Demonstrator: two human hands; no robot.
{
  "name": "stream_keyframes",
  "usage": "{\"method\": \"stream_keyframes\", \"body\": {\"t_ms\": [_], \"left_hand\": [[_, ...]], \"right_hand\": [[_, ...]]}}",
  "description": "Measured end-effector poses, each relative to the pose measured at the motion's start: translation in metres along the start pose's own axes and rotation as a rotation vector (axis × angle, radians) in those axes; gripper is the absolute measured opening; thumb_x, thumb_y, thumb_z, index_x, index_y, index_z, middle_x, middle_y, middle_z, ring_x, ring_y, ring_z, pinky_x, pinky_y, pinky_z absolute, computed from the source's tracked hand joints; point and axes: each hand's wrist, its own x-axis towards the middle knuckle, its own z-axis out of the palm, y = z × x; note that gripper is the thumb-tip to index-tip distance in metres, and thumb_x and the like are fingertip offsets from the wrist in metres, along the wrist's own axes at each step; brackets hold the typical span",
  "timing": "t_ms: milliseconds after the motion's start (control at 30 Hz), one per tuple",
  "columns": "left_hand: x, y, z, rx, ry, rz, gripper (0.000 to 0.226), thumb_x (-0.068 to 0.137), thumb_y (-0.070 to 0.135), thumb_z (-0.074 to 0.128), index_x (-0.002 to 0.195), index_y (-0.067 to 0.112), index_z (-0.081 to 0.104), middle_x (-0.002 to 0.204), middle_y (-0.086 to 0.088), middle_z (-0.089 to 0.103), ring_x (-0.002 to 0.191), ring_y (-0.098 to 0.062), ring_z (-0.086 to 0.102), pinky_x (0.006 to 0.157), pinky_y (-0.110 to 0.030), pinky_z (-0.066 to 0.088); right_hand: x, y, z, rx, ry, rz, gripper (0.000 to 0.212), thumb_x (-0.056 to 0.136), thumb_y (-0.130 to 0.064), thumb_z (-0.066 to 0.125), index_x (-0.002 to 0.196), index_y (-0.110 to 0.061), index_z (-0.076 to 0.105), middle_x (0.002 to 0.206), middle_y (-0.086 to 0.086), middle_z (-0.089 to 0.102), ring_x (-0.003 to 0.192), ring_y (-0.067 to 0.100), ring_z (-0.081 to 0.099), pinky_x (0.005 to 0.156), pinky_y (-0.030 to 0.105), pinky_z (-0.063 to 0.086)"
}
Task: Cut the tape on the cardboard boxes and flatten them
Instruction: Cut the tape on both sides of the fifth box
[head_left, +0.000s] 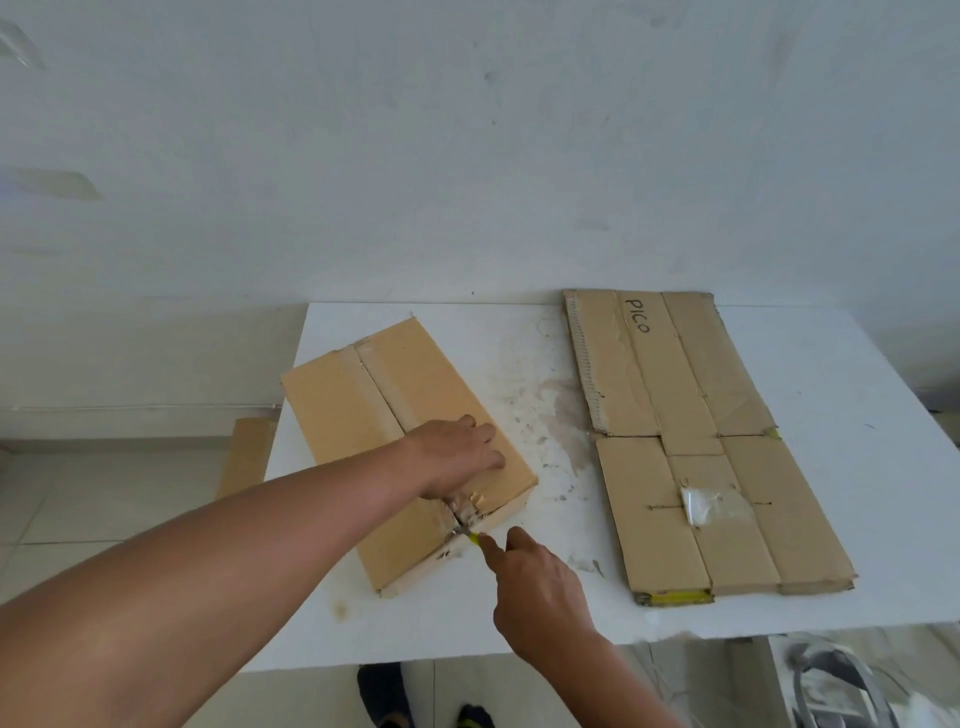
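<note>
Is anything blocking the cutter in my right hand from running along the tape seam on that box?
Partly. The left hand lies flat on the box, over the tape seam just beyond the cutter held by the right hand. The blade is already at the near end; farther along, the seam looks uncovered.

the cutter (470, 535) is mostly hidden inside the right hand (537, 587), only a yellow tip and a sliver of blade showing at the box (405, 447) seam. left of the box, a cardboard piece (244, 457) on the floor is partly hidden by the table (519, 364). below the table's near edge, dark shoes (379, 696) are cut off by the picture's bottom edge.
</note>
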Motion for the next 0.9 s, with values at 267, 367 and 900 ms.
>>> {"method": "stream_keyframes", "body": {"t_ms": [267, 367, 900], "left_hand": [[0.013, 0.022, -0.011, 0.263, -0.011, 0.208, 0.075, 0.091, 0.001, 0.064, 0.154, 0.012, 0.023, 0.145, -0.023, 0.036, 0.129, -0.045, 0.043, 0.083, -0.044, 0.053], [0.011, 0.027, -0.009, 0.278, -0.052, 0.217, 0.098, 0.086, -0.005, 0.068, 0.159, 0.009, 0.005, 0.159, -0.033, 0.014, 0.142, -0.053, 0.028, 0.1, -0.048, 0.049], [0.003, 0.024, 0.011, 0.165, -0.044, 0.171, 0.097, 0.081, -0.012, 0.064, 0.157, 0.006, 0.006, 0.165, -0.023, -0.007, 0.151, -0.048, 0.007, 0.089, -0.047, 0.053]], "right_hand": [[0.004, 0.001, 0.0, 0.008, 0.014, 0.028, 0.069, 0.091, 0.002, 0.047, 0.151, -0.028, 0.034, 0.096, -0.002, 0.036, 0.079, 0.023, 0.042, 0.067, 0.031, 0.039], [0.004, 0.003, 0.001, 0.034, 0.013, 0.025, 0.071, 0.09, 0.002, 0.046, 0.152, -0.03, 0.032, 0.098, -0.003, 0.036, 0.08, 0.023, 0.042, 0.067, 0.031, 0.038], [0.011, 0.018, 0.019, -0.12, 0.211, -0.068, 0.071, 0.067, -0.003, 0.074, 0.128, -0.037, 0.065, 0.079, -0.007, 0.051, 0.06, 0.014, 0.037, 0.049, 0.026, 0.032]]}}
